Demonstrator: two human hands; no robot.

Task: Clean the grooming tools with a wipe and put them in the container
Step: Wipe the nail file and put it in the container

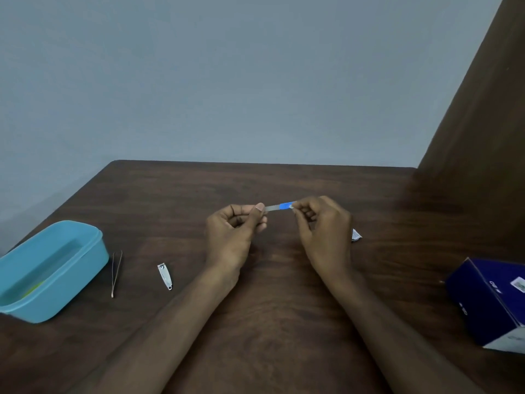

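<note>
The dark wooden counter (255, 308) carries everything. Far to the left of the two grips, near the counter's edge, sits an open light-blue container (48, 268), something yellow-green showing faintly inside. Well to the right of the grips, at the frame's edge, stands a dark blue box (488, 302). The left hand (233, 231) and right hand (324, 228) are raised over the middle of the counter, each grip pinched on one end of a small nail file (279, 207): left thumb and fingers on the metal end, right fingertips on the blue end. Just beside the container lie slim tweezers (116, 273), and nearer the left grip a small metal nail clipper (165, 276). A white packet (355, 235) peeks out behind the right hand.
</note>
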